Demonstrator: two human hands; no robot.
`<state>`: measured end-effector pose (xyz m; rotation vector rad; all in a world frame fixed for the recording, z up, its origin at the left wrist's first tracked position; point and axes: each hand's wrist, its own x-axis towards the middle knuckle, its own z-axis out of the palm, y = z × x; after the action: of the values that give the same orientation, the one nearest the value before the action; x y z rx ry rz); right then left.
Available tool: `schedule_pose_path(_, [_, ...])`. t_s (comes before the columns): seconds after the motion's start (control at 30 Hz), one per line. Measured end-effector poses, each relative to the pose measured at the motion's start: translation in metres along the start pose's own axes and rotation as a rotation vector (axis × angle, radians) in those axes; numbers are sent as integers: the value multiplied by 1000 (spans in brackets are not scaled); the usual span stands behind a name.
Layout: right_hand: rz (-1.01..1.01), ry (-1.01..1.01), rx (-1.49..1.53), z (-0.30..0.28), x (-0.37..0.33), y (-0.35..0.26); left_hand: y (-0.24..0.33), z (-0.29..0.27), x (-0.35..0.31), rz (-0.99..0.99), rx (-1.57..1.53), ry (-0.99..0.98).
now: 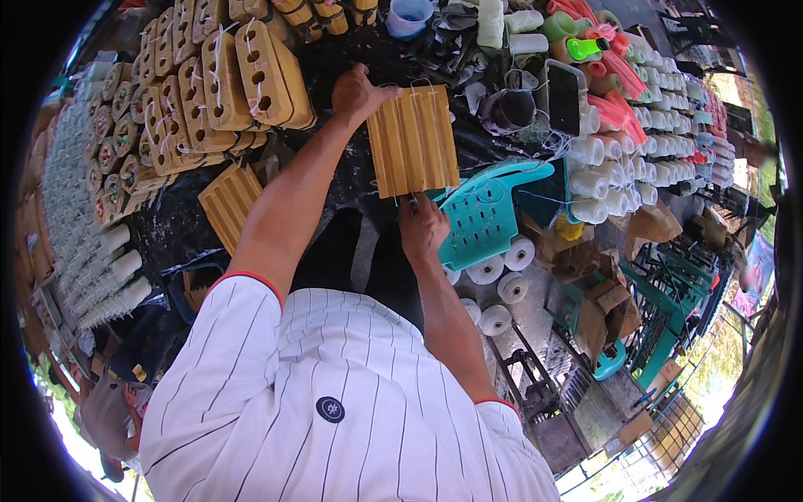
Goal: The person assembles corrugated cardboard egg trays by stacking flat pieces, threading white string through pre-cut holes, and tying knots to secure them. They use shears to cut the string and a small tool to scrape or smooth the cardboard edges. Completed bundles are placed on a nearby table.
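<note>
A tan, grooved mould block (413,140) lies in front of me on the dark work surface, thin white strings running along it and out at its ends. My left hand (360,94) is closed at its far left corner, the thumb along the edge. At the near edge, my right hand (422,226) has its fingers curled together. Something small and dark shows at those fingertips, too small to name. A second grooved block (230,203) rests beside my left forearm.
Tan blocks with round holes, tied with string, stand stacked (226,79) at the far left. A turquoise plastic chair (481,222) is close by my right hand, with white thread spools (513,288) below. Rows of white candles (615,171) fill the right. A dark pot (510,110) stands beyond the block.
</note>
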<state>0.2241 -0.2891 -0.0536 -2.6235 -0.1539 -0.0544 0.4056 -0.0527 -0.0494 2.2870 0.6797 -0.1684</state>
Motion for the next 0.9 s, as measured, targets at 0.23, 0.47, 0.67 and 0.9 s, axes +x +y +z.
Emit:
schedule_pose_path(0.23, [28, -35, -63, 17, -5, 6, 2, -3, -1, 1, 14, 14])
schedule_pose_path(0.47, [356, -76, 157, -33, 5, -19, -1, 4, -6, 78, 35, 106])
schedule_pose_path(0.67, [355, -197, 192, -15, 17, 6, 16, 18, -19, 144, 245, 131])
schedule_pose_path(0.9, [332, -121, 188, -13, 16, 29, 16, 30, -9, 111, 204, 187])
